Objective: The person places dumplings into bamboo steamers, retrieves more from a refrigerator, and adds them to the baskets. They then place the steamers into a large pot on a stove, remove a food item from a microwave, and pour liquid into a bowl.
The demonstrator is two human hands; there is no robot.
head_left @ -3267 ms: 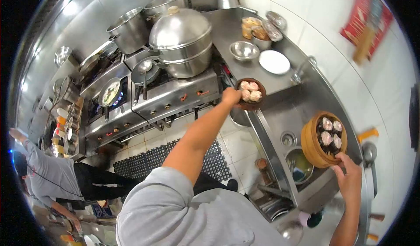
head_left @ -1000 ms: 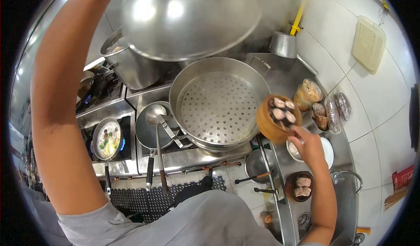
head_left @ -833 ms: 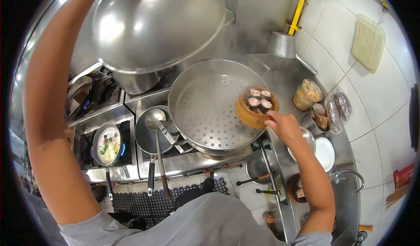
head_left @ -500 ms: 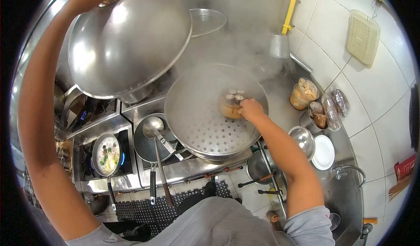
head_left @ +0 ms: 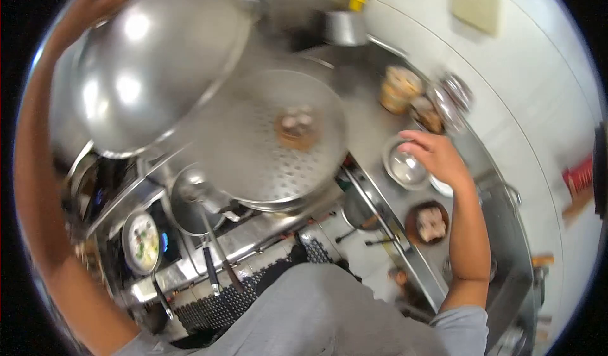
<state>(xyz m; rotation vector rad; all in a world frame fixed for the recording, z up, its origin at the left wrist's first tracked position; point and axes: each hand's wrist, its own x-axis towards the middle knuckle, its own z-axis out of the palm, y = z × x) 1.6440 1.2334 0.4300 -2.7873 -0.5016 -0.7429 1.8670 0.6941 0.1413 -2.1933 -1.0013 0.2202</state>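
My left hand grips the top of a large domed metal lid, raised and tilted at the upper left. Below and right of it is a wide steamer with a perforated metal tray. A small brown bowl with pale round pieces on top sits on that tray amid steam. My right hand hovers over the counter with fingers stretched out, holding nothing. Beneath its fingertips lies a shiny metal bowl. Nearer to me is a brown dish with pale pieces in it.
A pan of food stands over a blue flame at left. Beside it a second pan has a ladle lying across it. A tub of orange-yellow food and wrapped packages stand by the tiled wall. The sink is at right.
My right hand has let go of the brown bowl on the steamer tray and moved right, over the counter. The view has shifted right. The lid is still held up.
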